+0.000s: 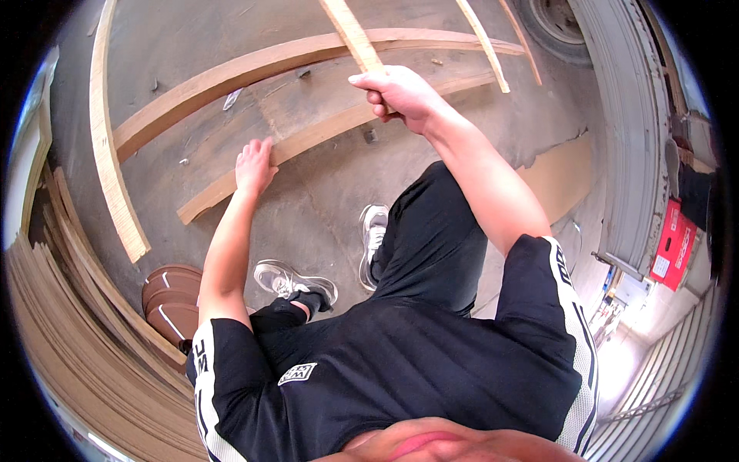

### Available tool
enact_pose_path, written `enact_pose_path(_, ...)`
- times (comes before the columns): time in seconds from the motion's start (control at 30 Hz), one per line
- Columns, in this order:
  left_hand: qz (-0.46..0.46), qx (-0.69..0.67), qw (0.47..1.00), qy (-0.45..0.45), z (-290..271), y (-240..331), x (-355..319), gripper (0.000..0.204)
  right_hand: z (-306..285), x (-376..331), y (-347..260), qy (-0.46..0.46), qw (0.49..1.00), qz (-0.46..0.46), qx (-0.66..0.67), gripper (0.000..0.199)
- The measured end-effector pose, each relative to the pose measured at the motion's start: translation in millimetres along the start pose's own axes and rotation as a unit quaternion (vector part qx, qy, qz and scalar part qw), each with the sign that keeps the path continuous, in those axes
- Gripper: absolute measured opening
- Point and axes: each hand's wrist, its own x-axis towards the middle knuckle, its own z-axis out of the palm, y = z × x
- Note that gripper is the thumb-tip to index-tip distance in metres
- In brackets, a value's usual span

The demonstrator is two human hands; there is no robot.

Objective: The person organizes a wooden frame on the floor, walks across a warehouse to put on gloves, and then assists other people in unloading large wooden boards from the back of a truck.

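My right hand [402, 98] is closed around the near end of a pale wooden strip [350, 32], which runs forward out of view across a long wooden beam [231, 75]. My left hand [255, 166] lies over a nearer wooden beam [319, 137], close to its left end. Its fingers reach over the far edge, and the thumb side is at the near edge. The two beams lie roughly parallel on the floor. My right hand is above the nearer beam, partly covering it.
Loose strips lie at the left [108, 154] and far right [486, 46]. Stacked brown boards [85, 346] fill the lower left, beside round brown objects [171, 296]. A wheel [558, 23], a cardboard sheet [566, 173] and a red box [674, 245] are on the right.
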Motion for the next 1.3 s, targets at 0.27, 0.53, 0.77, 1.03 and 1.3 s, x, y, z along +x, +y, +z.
enact_pose_path(0.27, 0.103, 0.044, 0.989, 0.093, 29, 14, -31, 0.054, 5, 11, 2, -0.007, 1.0, -0.008, 0.016, 0.021)
enact_pose_path(0.53, 0.05, -0.102, 0.986, 0.122, 26, 19, -31, 0.048, -6, 17, 18, -0.002, 0.999, 0.001, -0.032, 0.025)
enact_pose_path(0.77, -0.007, -0.078, 0.99, 0.118, 31, 52, 8, 0.052, -2, 29, 35, -0.004, 0.999, 0.032, 0.044, 0.021)
enact_pose_path(1.03, 0.142, -0.136, 0.974, 0.113, -15, 106, -7, 0.046, -17, 43, 57, -0.048, 0.992, 0.109, -0.03, 0.024)
enact_pose_path(1.3, 0.323, -0.221, 0.914, 0.106, -153, 159, -101, 0.036, -38, 50, 153, -0.016, 0.996, 0.062, -0.063, 0.03)
